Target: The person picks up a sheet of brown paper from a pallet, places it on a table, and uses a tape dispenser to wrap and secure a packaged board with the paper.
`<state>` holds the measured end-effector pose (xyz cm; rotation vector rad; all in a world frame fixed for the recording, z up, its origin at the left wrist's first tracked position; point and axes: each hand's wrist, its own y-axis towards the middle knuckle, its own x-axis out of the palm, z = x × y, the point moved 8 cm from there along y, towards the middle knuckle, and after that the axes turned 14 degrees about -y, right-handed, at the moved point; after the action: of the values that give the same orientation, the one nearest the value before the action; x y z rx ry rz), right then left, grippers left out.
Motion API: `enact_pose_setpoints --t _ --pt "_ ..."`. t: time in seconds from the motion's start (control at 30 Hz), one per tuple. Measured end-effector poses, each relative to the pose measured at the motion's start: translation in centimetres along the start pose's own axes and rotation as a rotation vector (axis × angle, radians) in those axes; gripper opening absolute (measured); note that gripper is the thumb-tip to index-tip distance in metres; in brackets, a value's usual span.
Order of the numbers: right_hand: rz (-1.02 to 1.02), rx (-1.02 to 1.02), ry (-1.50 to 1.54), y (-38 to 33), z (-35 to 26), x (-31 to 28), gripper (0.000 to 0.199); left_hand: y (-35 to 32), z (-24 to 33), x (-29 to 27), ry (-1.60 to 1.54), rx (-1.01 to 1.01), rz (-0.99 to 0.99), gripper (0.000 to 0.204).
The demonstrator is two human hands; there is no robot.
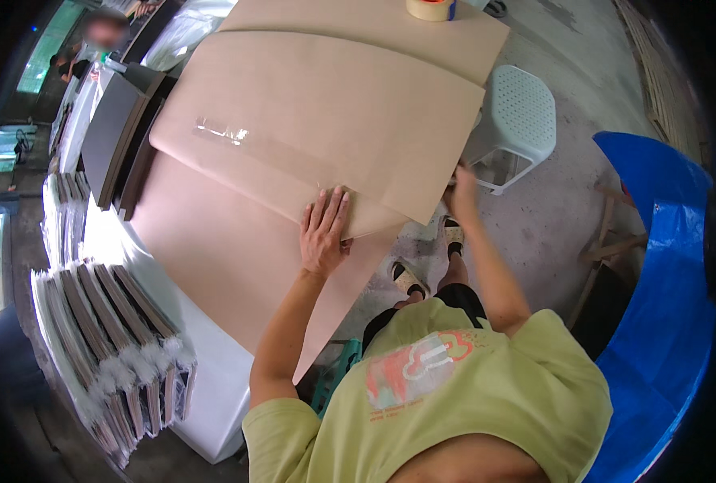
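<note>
Left hand (324, 232) presses flat, fingers spread, pinning the folded brown kraft paper sheet (318, 121); right hand (460, 191) grips its corner edge, keeping it taut

A single head-worn fisheye view looks steeply down from above the person's chest, so the yellow-green shirt (454, 386) fills the near edge. It faces forward across the table (213, 386), close enough that both forearms reach in from below. Straight edges bow toward the dark rim; the floor (551, 217) lies right, stacked panels (109, 338) left.
</note>
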<state>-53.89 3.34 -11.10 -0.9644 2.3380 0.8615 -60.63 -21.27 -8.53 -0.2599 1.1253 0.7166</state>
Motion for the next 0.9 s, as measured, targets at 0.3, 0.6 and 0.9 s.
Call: enact_pose_setpoints --t 0.3,0.6,0.9 --pt "-0.079 0.104 -0.183 15.8 11.4 -8.7 0.021 0.7 0.8 0.2 -0.002 0.000 0.018 0.087" --pt "-0.909 -0.641 -0.307 25.6 6.2 6.0 0.071 -3.5 -1.5 0.8 -0.242 -0.695 0.525 0.094" --pt "-1.350 -1.080 -0.053 25.0 -0.8 9.5 0.110 -4.6 -1.8 0.7 -0.180 -0.705 0.615 0.080"
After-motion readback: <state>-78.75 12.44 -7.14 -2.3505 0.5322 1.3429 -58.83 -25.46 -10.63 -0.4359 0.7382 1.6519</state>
